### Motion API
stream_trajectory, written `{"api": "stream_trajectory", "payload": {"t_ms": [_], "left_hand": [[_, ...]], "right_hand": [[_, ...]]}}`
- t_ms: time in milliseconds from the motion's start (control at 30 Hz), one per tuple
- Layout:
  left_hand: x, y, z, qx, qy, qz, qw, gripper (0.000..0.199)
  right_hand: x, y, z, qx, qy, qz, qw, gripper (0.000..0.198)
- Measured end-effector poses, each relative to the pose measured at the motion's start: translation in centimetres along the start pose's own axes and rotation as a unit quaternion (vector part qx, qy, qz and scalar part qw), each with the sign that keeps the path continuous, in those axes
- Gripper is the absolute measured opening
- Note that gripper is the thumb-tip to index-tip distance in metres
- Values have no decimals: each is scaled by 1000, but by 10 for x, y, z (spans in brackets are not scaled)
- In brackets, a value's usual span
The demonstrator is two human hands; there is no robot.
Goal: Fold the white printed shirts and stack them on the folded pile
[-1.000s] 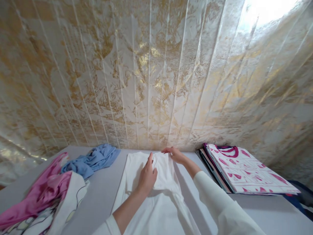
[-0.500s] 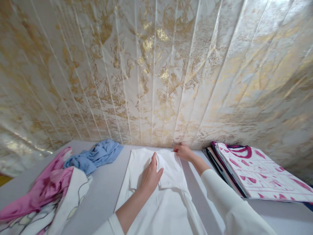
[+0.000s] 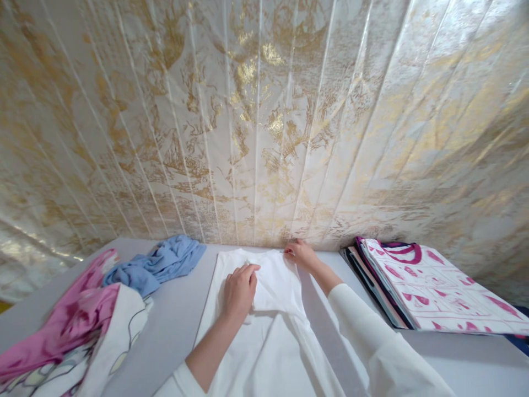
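Observation:
A white shirt (image 3: 273,342) lies lengthwise on the pale sheet, its upper part folded over in a flat panel. My left hand (image 3: 240,289) rests on the left of that panel, fingers lightly bent and pointing right, with the thumb apart below them. At the shirt's far right corner, my right hand (image 3: 301,255) pinches the edge of the cloth between thumb and fingers. Part of the shirt under my left hand and forearm is hidden.
On the right is a stack of folded clothes, topped by a white shirt with pink print (image 3: 438,292). To the left lie a crumpled blue garment (image 3: 159,264) and a heap of pink and white clothes (image 3: 82,325). A gold-patterned curtain (image 3: 256,138) hangs behind the pale sheet (image 3: 169,320).
My left hand has shifted left across the shirt and turned from edge-on to palm-down. My right hand stays at the far right corner. The view has moved slightly.

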State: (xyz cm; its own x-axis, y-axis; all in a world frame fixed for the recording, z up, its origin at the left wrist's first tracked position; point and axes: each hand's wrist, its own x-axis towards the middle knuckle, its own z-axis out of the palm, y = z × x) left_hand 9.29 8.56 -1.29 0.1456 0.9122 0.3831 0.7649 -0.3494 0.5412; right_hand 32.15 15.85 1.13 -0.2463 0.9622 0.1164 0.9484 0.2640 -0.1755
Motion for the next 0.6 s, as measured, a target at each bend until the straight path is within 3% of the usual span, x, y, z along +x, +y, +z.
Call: {"api": "stream_trajectory", "payload": {"t_ms": [133,267,367,467,600], "left_hand": [[-8,8,-1,79,-3,17,997,39],[-25,18,0,92,-70,134,984,47],[-38,17,2,83,-140,212,964,39],[-44,10,4,79,-166,235,954,41],[-42,9,7,68,-179,264,945,48]], "right_hand": [[-6,-14,4,11,28,11,999,15],[-37,-27,-3,44,61,38,996,31],[-92,-40,-11,73,54,64,994,36],[-167,-57,-10,96,8,79,992,36],[-263,-81,11,40,5,57,998,62]]}}
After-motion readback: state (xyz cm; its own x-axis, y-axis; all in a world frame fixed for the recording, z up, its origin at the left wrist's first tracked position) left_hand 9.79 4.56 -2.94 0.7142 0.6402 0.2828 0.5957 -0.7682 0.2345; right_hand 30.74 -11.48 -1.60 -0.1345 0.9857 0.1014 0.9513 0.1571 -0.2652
